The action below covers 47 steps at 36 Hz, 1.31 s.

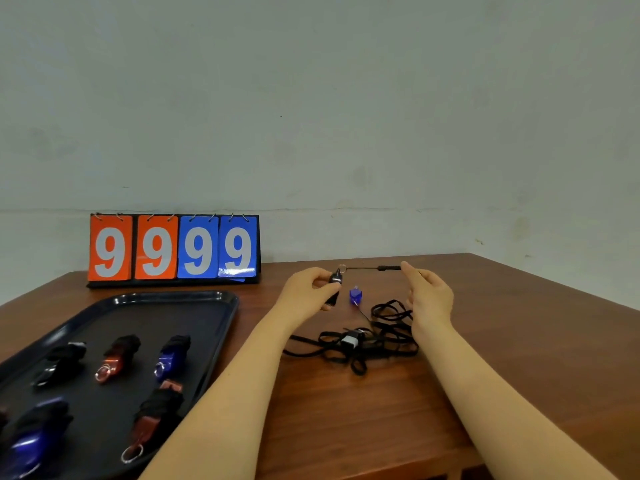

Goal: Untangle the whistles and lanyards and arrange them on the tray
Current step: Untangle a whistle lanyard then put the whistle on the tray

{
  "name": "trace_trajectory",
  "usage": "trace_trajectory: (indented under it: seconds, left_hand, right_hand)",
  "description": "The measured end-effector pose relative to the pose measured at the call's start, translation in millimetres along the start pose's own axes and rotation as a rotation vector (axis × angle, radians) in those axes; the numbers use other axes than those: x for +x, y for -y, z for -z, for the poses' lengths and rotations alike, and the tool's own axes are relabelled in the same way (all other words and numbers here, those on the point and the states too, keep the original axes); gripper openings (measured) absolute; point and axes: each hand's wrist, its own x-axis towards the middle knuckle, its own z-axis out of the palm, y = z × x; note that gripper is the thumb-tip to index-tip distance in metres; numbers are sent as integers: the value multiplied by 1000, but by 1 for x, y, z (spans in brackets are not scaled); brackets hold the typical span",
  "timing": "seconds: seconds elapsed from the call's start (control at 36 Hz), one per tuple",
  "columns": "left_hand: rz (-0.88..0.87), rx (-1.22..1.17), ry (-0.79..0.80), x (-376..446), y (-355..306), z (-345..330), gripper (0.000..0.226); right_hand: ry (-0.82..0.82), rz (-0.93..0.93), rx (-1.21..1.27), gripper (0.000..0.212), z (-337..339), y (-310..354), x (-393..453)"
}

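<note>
My left hand (306, 289) grips a black whistle (334, 285) above the table. From the whistle's ring a thin cord with a black clasp (388, 268) runs level to the right, where my right hand (429, 292) pinches the lanyard taut. Below them a blue whistle (355, 295) stands on the table. In front of it lies a tangle of black lanyards (377, 337) with a white whistle (349, 341) in it. The dark tray (194, 303) at the left holds several whistles wrapped in their lanyards.
A flip scoreboard (173, 249) showing 9 9 9 9 stands at the back left against the wall. The brown wooden table (346, 427) reaches to its right edge and the far corner at the right.
</note>
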Motion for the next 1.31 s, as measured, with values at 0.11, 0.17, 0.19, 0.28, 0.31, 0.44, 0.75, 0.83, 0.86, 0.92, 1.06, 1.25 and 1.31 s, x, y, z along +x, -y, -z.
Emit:
trace_trajectory:
  seconds: [0.11, 0.17, 0.19, 0.28, 0.31, 0.44, 0.75, 0.83, 0.86, 0.92, 1.06, 1.25, 1.31]
  left_hand:
    - [100, -523, 73, -4, -12, 0, 31]
    - [135, -764, 109, -5, -17, 0, 26]
    - [147, -859, 128, -5, -19, 1, 24]
    - [167, -1071, 151, -5, -23, 3, 20]
    - [169, -1130, 136, -6, -24, 4, 17]
    - [180, -1289, -7, -3, -25, 7, 9]
    - [339, -884, -295, 3, -2, 9, 13]
    - [350, -788, -327, 6, 6, 8, 19]
    - [346, -748, -338, 6, 7, 8, 21]
    - [323, -669, -353, 7, 12, 7, 24]
    - [292, -531, -252, 8, 16, 1, 32]
    - [187, -622, 42, 0, 2, -3, 25]
    - [162, -664, 117, -4, -5, -4, 23]
  right_hand:
    - [-13, 32, -33, 23, 1, -5, 4]
    - [11, 72, -77, 23, 0, -6, 4]
    - [22, 96, -110, 23, -1, -7, 4]
    - [55, 174, -220, 22, -3, -8, 1]
    - [75, 200, -256, 22, -3, -8, 0]
    - [263, 324, -512, 18, -7, -13, -8]
    - [734, 483, -737, 14, -17, -21, -29]
    - [746, 511, -691, 14, -18, -20, -31]
    - [737, 513, -654, 14, -18, -20, -31]
    - [707, 502, -564, 16, -18, -17, -32]
    - [521, 442, -362, 20, -18, -13, -29]
    - [180, 305, -274, 19, -14, -10, -12]
    - [144, 269, -241, 21, -13, -10, -10]
